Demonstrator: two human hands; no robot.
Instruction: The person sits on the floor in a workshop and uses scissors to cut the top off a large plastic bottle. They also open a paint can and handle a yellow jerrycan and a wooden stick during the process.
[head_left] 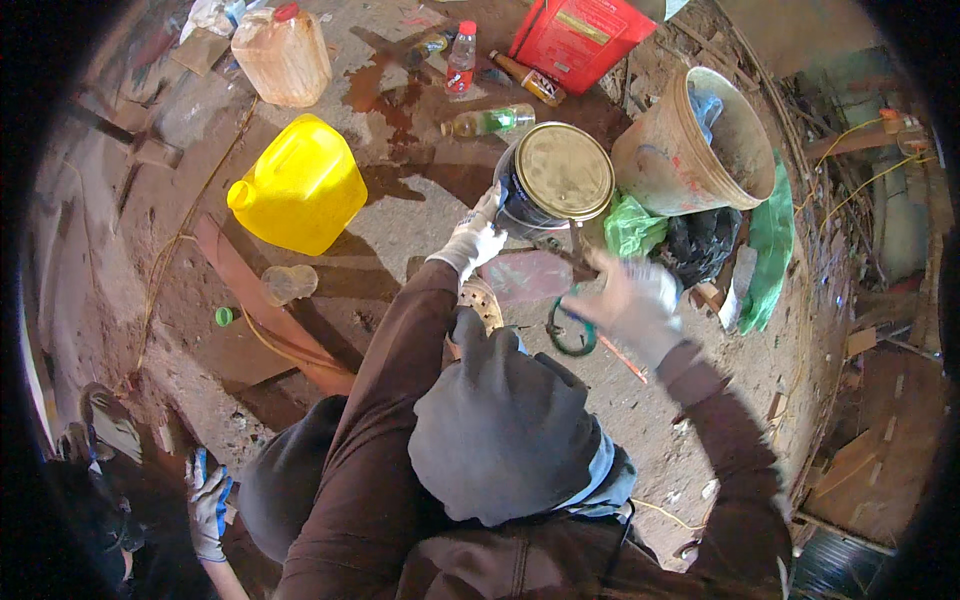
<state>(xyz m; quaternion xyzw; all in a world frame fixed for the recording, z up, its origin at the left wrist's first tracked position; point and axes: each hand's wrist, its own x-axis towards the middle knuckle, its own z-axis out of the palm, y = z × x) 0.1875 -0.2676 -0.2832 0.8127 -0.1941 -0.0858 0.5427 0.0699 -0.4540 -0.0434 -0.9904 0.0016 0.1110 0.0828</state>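
A dark-sided, cylindrical metal can with a dull gold lid (pixel 563 170) is on the dirt-strewn grey floor (pixel 660 440), nearer its scrap-lined right edge than its left. The left hand (pixel 475 237), in a whitish glove, lies against the can's near left side; I cannot tell whether its fingers clamp or only brace it. The right hand (pixel 637 305) is blurred beside the dark green ring (pixel 575 351), and whether its fingers are apart or closed on something cannot be told.

The can looks stiff, and probably heavy if full; its smooth wall may slip under a glove. A broad hold around the side, just below the lid's rim, should serve best, with the opposite side braced.

The can's contents are shut away under the lid, and its base is hard to make out. The dark grey cloth-covered knee (pixel 505 430) covers part of a beige perforated object (pixel 482 300), and the picture's dark round border cuts off the surroundings.
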